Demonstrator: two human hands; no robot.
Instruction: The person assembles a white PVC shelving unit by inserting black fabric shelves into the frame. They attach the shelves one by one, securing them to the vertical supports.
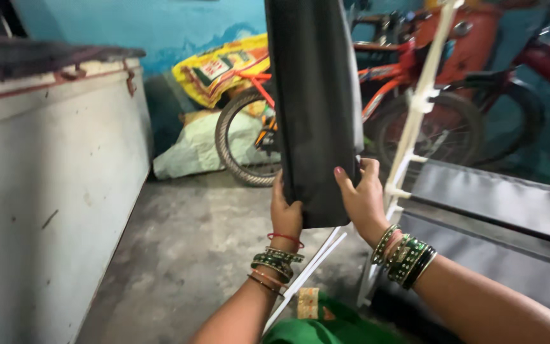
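above the concrete floor (pixel 186 255), a dark fabric panel (pixel 316 108) is gripped at its lower end by both hands, left hand (pixel 286 213) and right hand (pixel 363 197); similar panels (pixel 498 204) are already laid flat beside it, so the work seems partly done.

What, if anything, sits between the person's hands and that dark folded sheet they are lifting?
Nothing visible does. The left hand and the right hand both grip the lower end of the dark folded sheet directly, one on each edge. The white plastic frame stands just to the right, beside the sheet, not between it and either hand.
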